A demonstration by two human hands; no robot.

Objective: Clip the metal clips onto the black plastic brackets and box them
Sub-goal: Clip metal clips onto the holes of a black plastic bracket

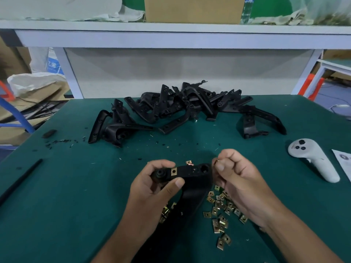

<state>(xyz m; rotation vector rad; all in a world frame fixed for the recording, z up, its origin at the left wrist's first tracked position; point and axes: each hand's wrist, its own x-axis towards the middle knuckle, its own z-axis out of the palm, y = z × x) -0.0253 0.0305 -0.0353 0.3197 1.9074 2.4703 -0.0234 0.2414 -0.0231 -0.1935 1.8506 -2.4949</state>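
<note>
My left hand grips one black plastic bracket by its left end, just above the green table. A brass-coloured metal clip sits clipped on the bracket beside my left fingers. My right hand pinches a small metal clip at the bracket's right end. Several loose metal clips lie scattered under and beside my right wrist, and a few more clips lie under my left wrist. A pile of black brackets lies at the back of the table.
A white hand controller lies at the right, with a paper sheet beyond it. A black strip lies at the left edge. A cardboard box stands on the shelf above. Black plastic shavings dot the table.
</note>
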